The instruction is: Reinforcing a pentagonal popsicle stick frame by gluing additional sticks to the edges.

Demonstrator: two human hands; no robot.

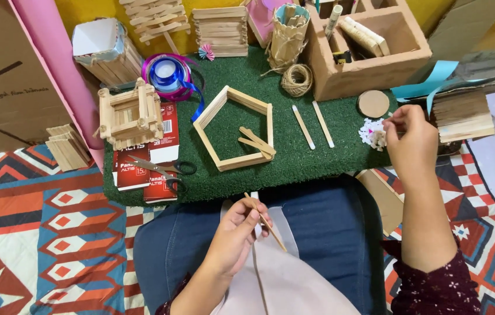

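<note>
Down over the lap, the left hand (pixel 233 236) pinches a single wooden craft stick (pixel 266 223) between thumb and fingers, its length angled out toward the knee. The right hand (pixel 412 140) is stretched to the edge of the green turf mat (pixel 317 157) that serves as worktop, its fingertips closed on a small white piece (pixel 379 139) from a little heap of white bits (pixel 369 130); what exactly that piece is, the view is too small to tell.

On the mat lies a house-shaped frame of stacked sticks (pixel 237 128) with a few loose sticks inside it, and two single sticks (pixel 313 125) lie just beside it. A ball of twine (pixel 297 79) and a round cardboard disc (pixel 373 104) sit near the cardboard organiser box (pixel 370 49). To the left are scissors (pixel 164 170) on a red packet and a small log-style stick box (pixel 131 115).

As a judgement on doing this well: the held stick should stay level and steady while the other hand picks, so that it is ready to meet the small piece. The pinch on the white piece wants to be light and lift one bit cleanly, without dragging the heap off the mat's edge.
</note>
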